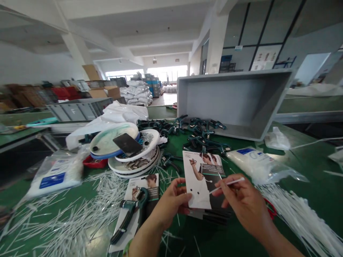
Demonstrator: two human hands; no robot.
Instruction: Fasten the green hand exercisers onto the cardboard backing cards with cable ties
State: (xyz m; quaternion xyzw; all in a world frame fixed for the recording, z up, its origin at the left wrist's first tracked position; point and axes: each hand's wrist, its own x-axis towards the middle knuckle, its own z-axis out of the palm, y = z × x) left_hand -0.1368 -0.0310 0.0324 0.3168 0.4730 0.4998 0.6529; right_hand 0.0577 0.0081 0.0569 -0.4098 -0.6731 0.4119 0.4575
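Note:
My left hand (173, 200) is closed on the left edge of a printed cardboard card (197, 180), which stands tilted up with its picture side facing me and two small holes low down. In my right hand (243, 201), thumb and fingers pinch a white cable tie (234, 182), whose thin end lies across the card's lower right. Dark cards (215, 216) are stacked beneath the held one. Left of my left hand, a green-and-black hand gripper (130, 214) lies on another printed card (122, 228).
Loose cable ties (88, 203) cover the left of the green table, and a bundle of them (302, 217) lies right, by red-handled scissors (272, 208). Several hand grippers (203, 134) are heaped before a grey crate (227, 101). A phone (127, 144) rests on stacked lids and trays (115, 134).

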